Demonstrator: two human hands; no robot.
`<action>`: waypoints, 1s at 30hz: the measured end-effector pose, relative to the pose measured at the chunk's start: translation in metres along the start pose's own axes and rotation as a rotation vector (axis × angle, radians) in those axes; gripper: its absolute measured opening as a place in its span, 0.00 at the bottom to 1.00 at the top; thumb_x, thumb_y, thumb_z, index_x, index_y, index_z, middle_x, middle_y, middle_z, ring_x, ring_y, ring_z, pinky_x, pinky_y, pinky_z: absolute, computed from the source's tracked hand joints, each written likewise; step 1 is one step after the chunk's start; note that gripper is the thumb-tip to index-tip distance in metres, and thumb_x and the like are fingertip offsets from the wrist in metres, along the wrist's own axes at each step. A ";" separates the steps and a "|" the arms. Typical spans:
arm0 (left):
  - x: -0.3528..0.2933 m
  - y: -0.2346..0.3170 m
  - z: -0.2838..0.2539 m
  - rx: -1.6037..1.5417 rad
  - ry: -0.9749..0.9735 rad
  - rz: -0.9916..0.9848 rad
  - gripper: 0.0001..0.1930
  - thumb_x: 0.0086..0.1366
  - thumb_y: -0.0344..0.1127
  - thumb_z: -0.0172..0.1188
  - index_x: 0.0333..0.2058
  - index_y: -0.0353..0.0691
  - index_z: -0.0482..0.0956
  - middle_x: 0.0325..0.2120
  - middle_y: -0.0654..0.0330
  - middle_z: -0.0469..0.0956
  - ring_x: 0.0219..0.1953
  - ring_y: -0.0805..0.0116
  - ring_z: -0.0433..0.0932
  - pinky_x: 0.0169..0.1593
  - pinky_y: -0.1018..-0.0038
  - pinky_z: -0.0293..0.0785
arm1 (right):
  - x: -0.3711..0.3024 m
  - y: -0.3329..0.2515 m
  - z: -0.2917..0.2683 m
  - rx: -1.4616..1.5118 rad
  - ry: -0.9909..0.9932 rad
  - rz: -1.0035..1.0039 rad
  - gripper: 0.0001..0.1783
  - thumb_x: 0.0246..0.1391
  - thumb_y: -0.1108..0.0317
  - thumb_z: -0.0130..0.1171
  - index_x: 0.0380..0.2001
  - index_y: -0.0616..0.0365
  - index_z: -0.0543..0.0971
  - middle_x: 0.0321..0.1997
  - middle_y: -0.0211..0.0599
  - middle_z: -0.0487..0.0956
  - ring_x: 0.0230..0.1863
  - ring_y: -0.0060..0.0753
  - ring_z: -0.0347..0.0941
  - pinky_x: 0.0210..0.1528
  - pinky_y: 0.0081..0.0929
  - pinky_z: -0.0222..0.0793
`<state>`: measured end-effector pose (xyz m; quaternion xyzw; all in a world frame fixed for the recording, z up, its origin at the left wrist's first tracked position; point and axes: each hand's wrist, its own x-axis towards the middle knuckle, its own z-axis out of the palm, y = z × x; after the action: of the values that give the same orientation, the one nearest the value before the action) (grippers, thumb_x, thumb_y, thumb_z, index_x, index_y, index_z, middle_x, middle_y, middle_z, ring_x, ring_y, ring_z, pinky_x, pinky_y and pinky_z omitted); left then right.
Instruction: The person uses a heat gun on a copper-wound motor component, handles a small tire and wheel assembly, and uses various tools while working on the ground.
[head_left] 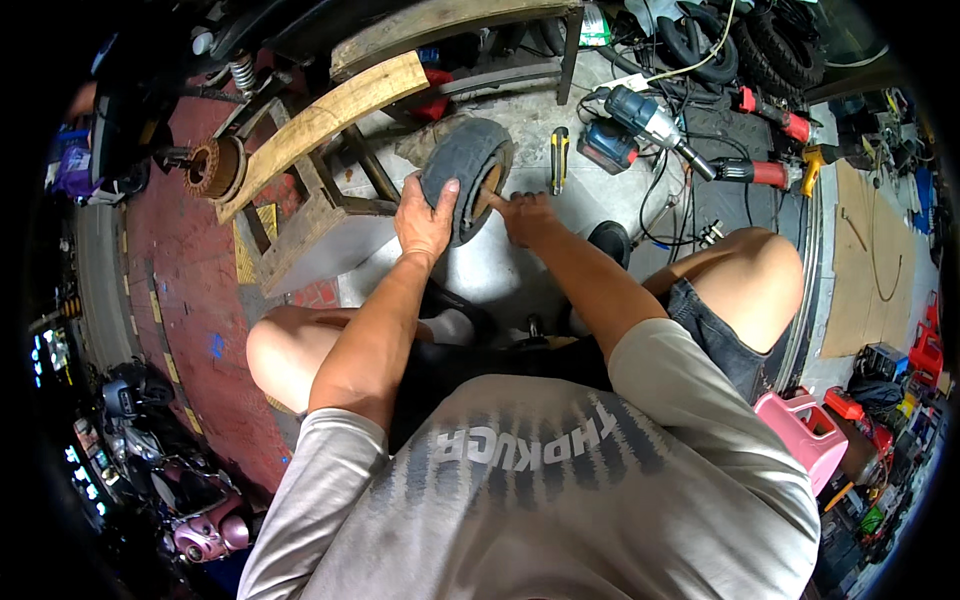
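A small black rubber tire [458,165] stands tilted in front of me, its brown inner side turned to the right. My left hand [426,222] grips it from the near left, thumb laid along the tread and fingers partly hidden behind it. At the tire's open side is my right hand [524,214]. Its index finger reaches to the brown inside, while the other fingers curl in; whether they hold anything is hidden. A yellow-and-black utility knife [559,160] lies on the floor just beyond the right hand.
A blue cordless impact wrench [645,120] and red-and-black power tools [755,172] lie among cables on the right. Left of the tire is a low wooden frame [310,215] with a curved plank [330,120]. A pink plastic container [803,435] stands by my right side.
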<state>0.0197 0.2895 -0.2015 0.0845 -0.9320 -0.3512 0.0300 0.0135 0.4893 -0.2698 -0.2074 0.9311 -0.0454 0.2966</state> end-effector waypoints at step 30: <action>0.026 0.008 0.001 0.004 -0.040 -0.219 0.46 0.65 0.76 0.57 0.57 0.33 0.72 0.51 0.32 0.82 0.57 0.32 0.80 0.61 0.49 0.73 | -0.121 0.060 -0.125 1.495 -0.059 -0.040 0.21 0.63 0.60 0.62 0.55 0.56 0.85 0.42 0.40 0.89 0.39 0.32 0.86 0.41 0.29 0.79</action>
<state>-0.0072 0.2914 -0.1971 0.1787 -0.9183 -0.3521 -0.0272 0.0097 0.5888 -0.1154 0.0312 0.6398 -0.6659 0.3824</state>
